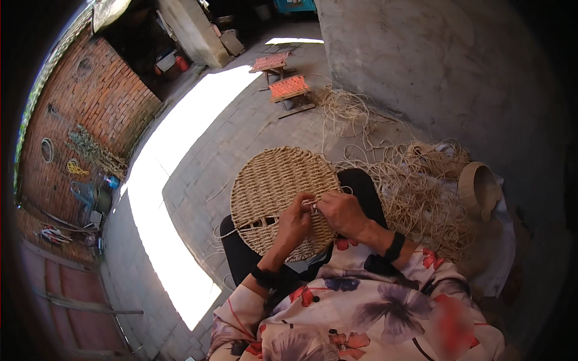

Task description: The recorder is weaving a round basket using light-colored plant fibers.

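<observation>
A round woven mat (278, 195) of pale twisted fibre rests on the person's lap, tilted up toward the camera. Both hands meet at the mat's right edge: the left hand (294, 224) lies over the mat's lower right part with fingers curled, and the right hand (342, 212) sits just beside it, pinching a thin strand (313, 206) between the fingertips of both. To the right of the mat a loose heap of raw fibre (415, 192) spreads over the floor, with a small woven basket (477, 188) beyond it. Well beyond the mat stand two low stools (288, 86) with orange woven seats.
</observation>
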Action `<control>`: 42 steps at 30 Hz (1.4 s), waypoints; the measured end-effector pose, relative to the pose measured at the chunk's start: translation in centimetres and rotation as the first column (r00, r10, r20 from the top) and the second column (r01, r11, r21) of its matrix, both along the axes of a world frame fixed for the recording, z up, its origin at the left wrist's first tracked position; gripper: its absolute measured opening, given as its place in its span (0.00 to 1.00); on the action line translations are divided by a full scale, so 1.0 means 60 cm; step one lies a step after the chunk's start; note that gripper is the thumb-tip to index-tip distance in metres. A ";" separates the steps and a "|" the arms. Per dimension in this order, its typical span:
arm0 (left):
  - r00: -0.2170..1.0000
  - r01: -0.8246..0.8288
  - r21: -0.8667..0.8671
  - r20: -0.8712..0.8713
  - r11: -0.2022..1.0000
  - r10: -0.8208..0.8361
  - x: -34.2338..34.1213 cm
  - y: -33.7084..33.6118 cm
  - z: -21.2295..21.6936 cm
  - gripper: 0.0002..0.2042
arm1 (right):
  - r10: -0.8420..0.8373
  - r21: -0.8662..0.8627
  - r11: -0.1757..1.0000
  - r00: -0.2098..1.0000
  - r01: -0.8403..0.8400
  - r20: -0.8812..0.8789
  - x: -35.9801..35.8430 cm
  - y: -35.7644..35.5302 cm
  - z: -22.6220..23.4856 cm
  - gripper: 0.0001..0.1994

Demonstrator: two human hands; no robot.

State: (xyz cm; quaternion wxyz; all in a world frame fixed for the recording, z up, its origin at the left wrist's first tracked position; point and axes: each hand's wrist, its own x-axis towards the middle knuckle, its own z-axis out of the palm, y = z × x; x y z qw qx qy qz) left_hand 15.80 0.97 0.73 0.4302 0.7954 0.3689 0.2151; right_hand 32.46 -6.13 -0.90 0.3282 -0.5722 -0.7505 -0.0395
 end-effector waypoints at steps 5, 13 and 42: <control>0.984 -0.002 -0.375 0.166 0.927 0.069 -0.007 0.007 -0.013 0.26 | -0.026 -0.068 0.997 0.996 0.032 0.086 -0.017 0.006 0.005 0.03; 0.988 -0.124 -0.024 0.087 0.992 0.126 -0.037 -0.001 0.034 0.20 | -0.056 -0.365 0.931 0.995 0.021 -0.086 0.000 0.020 0.024 0.06; 0.969 0.207 0.707 -0.245 0.676 -0.041 -0.077 0.024 0.020 0.05 | -0.150 -0.471 0.834 0.704 -0.287 -0.694 0.107 -0.049 0.046 0.08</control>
